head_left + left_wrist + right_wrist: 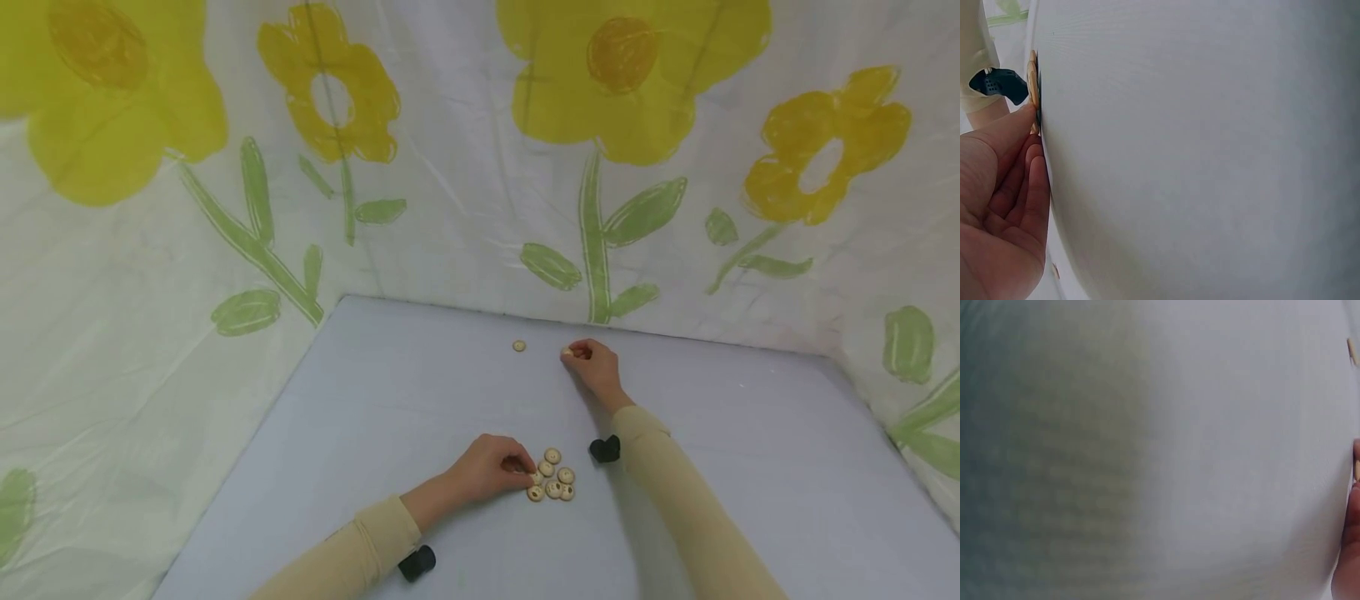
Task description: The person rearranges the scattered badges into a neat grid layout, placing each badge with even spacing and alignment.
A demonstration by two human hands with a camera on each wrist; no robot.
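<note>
While the left hand (pixel 483 471) pinches one disc (pixel 537 478), the right (pixel 597 367) holds another disc (pixel 567 352).

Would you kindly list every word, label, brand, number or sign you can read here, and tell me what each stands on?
No readable text anywhere.
Small round discs by the left hand: dark marks, too small to make out.
Flowered backdrop: no lettering visible.
Black wrist devices: nothing legible.
</note>
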